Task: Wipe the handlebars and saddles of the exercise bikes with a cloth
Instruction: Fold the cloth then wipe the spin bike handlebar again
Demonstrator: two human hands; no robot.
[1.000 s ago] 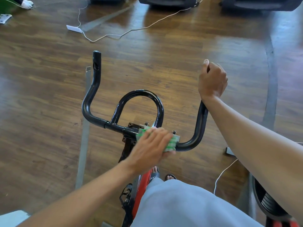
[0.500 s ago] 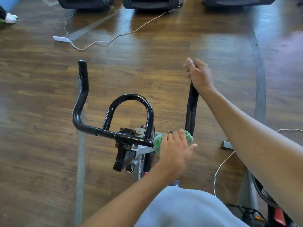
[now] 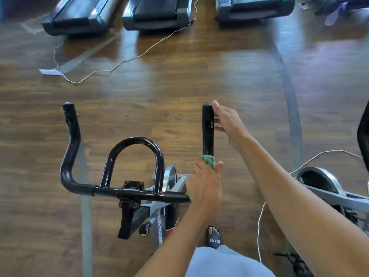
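Handlebar (image 3: 207, 134): left hand (image 3: 205, 184) apparently wraps cloth (image 3: 209, 160); right hand (image 3: 229, 124) beside.

The right hand (image 3: 229, 124) has let go of the handlebar (image 3: 207, 128); the cloth (image 3: 209, 160) has apparently slid up it.

Black tubular handlebars (image 3: 127, 193), glossy, mounted on a grey exercise bike (image 3: 157, 220). A straight crossbar carries a central arched loop; both outer ends bend forward and rise into upright grips, each with a capped tip and a small opening in its side. Paint shows wear at the central clamp. Green-and-white patterned cloth (image 3: 209, 160), bunched, sits against the lower part of the right grip, mostly covered by the left hand (image 3: 205, 185).
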